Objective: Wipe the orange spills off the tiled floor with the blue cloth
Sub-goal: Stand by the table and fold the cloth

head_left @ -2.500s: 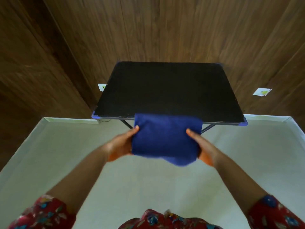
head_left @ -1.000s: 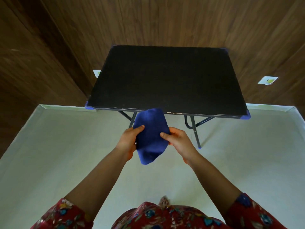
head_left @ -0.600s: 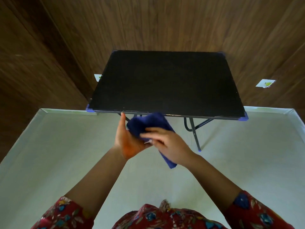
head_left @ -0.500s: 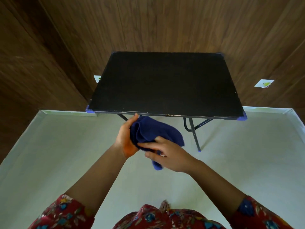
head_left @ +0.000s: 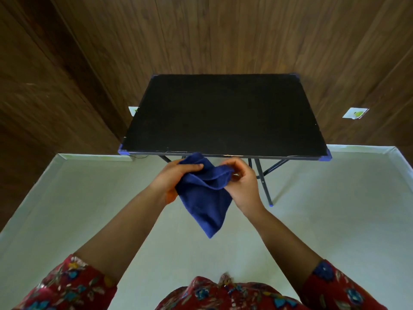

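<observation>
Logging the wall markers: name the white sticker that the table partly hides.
The left sticker, cut off by the black table edge; the right sticker shows whole on the wood wall.

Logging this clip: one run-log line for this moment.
left hand: grips dark blue fabric cloth | right hand: pinches cloth edge | cloth: above pale floor | orange spills: none visible
</observation>
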The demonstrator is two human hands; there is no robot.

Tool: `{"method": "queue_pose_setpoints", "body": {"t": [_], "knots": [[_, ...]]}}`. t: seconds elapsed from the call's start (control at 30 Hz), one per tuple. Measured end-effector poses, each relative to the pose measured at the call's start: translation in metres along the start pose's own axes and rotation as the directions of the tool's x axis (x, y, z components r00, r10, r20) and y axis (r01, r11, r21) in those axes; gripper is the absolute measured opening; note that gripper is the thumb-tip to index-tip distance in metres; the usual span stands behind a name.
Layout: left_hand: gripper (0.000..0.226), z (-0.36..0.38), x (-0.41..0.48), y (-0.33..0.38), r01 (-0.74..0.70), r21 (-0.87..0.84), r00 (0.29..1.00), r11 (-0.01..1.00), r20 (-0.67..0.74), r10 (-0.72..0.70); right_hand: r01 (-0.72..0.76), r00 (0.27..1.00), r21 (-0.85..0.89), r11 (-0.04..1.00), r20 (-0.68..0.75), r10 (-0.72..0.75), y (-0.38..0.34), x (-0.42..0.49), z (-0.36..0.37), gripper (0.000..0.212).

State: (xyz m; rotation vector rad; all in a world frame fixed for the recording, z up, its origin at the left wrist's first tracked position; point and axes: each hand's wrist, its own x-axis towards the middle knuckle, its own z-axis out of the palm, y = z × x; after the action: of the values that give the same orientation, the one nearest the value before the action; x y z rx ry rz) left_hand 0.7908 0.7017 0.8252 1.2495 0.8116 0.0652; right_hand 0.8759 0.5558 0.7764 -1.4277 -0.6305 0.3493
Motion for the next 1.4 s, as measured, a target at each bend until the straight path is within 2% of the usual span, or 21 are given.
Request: {"method": "queue_pose_setpoints", "body": {"t": [0.07,0.13,0.23,0.27,0.33,0.43,0.5,0.6,0.63,0.7,0.77,0.83,0.9,1.0,1.07,1.1,1.17,1.23,1.3,1.37,1.4], "knots": [[0.014,-0.007,0.002,0.003,-0.032,0.019,0.999,0.999,-0.030,0.033,0.087,0.996,-0.010,0.996,0.017,-0.087,0.002,-0.005,-0.011,0.027],[0.018,-0.013,0.000,0.008,-0.091,0.065,0.996,0.994,0.021,0.090,0.086,0.991,-0.077,0.993,0.111,-0.077,0.003,-0.007,-0.022,0.028],[0.031,-0.014,-0.008,0.014,-0.157,0.055,0.979,0.986,0.137,0.148,-0.225,0.947,0.024,0.974,0.239,0.213,0.002,-0.003,-0.029,0.007],[0.035,-0.014,-0.010,0.016,-0.160,0.045,0.971,0.986,0.187,0.149,-0.331,0.918,0.107,0.938,0.266,0.294,0.000,-0.001,-0.030,0.011],[0.039,-0.012,-0.013,0.020,-0.142,0.044,0.958,0.989,0.259,0.126,-0.459,0.866,0.245,0.854,0.339,0.368,-0.005,0.003,-0.028,0.019],[0.039,-0.014,-0.015,0.025,-0.093,0.058,0.957,0.994,0.282,0.073,-0.514,0.831,0.306,0.801,0.409,0.377,-0.014,0.006,-0.023,0.017],[0.030,-0.015,-0.014,0.026,-0.068,0.050,0.971,0.996,0.231,0.055,-0.465,0.872,0.364,0.807,0.343,0.348,-0.016,0.007,-0.021,0.014],[0.034,-0.019,-0.010,0.025,-0.079,0.067,0.995,0.995,0.064,0.075,-0.340,0.941,0.397,0.853,0.144,0.308,-0.020,0.013,-0.021,0.008],[0.033,-0.020,-0.008,0.026,-0.084,0.067,0.996,0.994,0.025,0.082,-0.315,0.948,0.374,0.872,0.080,0.308,-0.020,0.016,-0.020,0.014],[0.025,-0.021,-0.007,0.026,-0.078,0.041,0.997,0.996,0.022,0.077,-0.311,0.943,0.324,0.893,-0.015,0.334,-0.018,0.020,-0.019,0.021],[0.013,-0.025,-0.006,0.024,-0.097,0.023,0.989,0.995,0.110,0.094,-0.313,0.936,0.286,0.906,-0.067,0.345,-0.018,0.024,-0.017,0.013],[0.034,-0.032,0.003,0.015,-0.162,0.244,0.976,0.956,0.183,0.118,-0.295,0.939,0.310,0.904,-0.082,0.334,-0.019,0.027,-0.017,0.020],[0.046,-0.034,0.012,0.007,-0.227,0.473,0.973,0.851,0.141,0.182,-0.302,0.941,0.288,0.909,-0.063,0.333,-0.025,0.031,-0.022,0.035],[0.039,-0.031,0.018,0.003,-0.372,0.564,0.912,0.737,0.076,0.403,-0.327,0.944,0.112,0.939,-0.011,0.330,-0.027,0.038,-0.035,0.018],[0.028,-0.033,0.022,0.003,-0.444,0.531,0.873,0.722,0.074,0.482,-0.337,0.941,-0.001,0.941,-0.018,0.337,-0.027,0.043,-0.045,0.004],[0.022,-0.034,0.025,0.004,-0.448,0.496,0.874,0.744,0.066,0.482,-0.316,0.949,-0.057,0.947,-0.021,0.315,-0.027,0.046,-0.049,0.008],[0.027,-0.037,0.030,0.005,-0.409,0.457,0.896,0.790,0.039,0.442,-0.258,0.964,-0.145,0.955,0.022,0.263,-0.028,0.051,-0.052,0.010],[0.023,-0.038,0.037,0.010,-0.383,0.426,0.910,0.820,0.019,0.415,-0.239,0.966,-0.141,0.961,0.062,0.249,-0.030,0.059,-0.049,0.006],[0.010,-0.032,0.046,0.016,-0.366,0.259,0.924,0.894,-0.011,0.381,-0.260,0.961,-0.203,0.944,0.044,0.274,-0.026,0.070,-0.044,0.010],[0.015,-0.028,0.059,0.018,-0.250,0.050,0.966,0.967,-0.059,0.253,-0.280,0.953,-0.313,0.908,0.026,0.303,-0.017,0.082,-0.037,0.014],[0.018,-0.030,0.071,0.018,-0.179,-0.014,0.980,0.984,-0.086,0.178,-0.314,0.944,-0.309,0.898,0.002,0.331,-0.011,0.091,-0.032,0.014]]}}
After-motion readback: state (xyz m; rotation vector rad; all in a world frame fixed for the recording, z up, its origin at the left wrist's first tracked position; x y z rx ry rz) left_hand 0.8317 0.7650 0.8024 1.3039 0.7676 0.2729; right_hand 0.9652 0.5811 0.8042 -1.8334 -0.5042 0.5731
